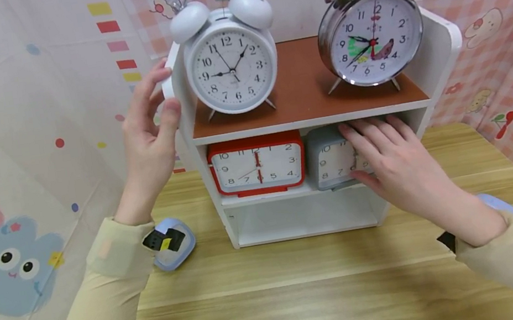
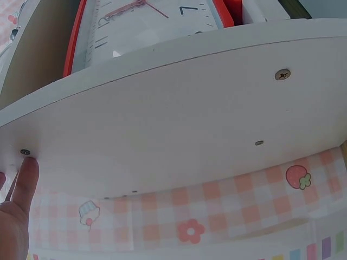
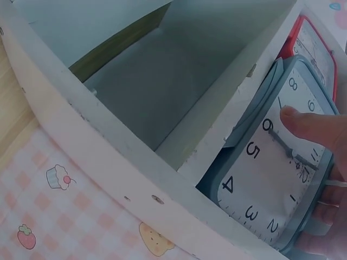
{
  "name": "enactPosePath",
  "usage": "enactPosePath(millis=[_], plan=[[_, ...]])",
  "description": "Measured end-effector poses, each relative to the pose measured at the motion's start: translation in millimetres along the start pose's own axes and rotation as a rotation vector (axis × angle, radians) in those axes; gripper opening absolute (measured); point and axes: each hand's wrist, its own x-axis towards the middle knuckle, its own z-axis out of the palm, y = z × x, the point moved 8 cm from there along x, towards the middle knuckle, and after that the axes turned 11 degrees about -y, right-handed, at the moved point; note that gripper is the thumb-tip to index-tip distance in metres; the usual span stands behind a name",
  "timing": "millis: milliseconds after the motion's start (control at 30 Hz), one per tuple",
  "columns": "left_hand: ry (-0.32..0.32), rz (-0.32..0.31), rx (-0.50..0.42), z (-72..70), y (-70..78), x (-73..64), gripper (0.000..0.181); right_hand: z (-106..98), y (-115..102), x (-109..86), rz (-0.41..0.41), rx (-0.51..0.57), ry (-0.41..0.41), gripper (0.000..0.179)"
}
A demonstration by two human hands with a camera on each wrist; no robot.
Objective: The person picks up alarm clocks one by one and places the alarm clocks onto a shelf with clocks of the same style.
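White clock [image 1: 233, 69], silver clock [image 1: 373, 43] and red clock [image 1: 258, 168] seemed already placed, while my right grip [image 1: 393, 163] pinched the angled grey clock [image 1: 330, 162] on the middle shelf [image 1: 268, 199], straightening perhaps remaining, and my left grip [image 1: 146, 130] rested loosely at the side panel [image 2: 162, 122].

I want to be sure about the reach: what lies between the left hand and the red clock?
In the left wrist view, the shelf's white side wall separates them: the left hand is outside, the red clock inside.
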Motion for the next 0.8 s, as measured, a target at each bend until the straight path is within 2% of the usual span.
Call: enactPosePath(millis=[800], plan=[[0.001,-0.001,-0.008,0.2,0.1,-0.2,0.042,8.5,0.8,2.9,0.094,-0.043,0.017,0.085]])
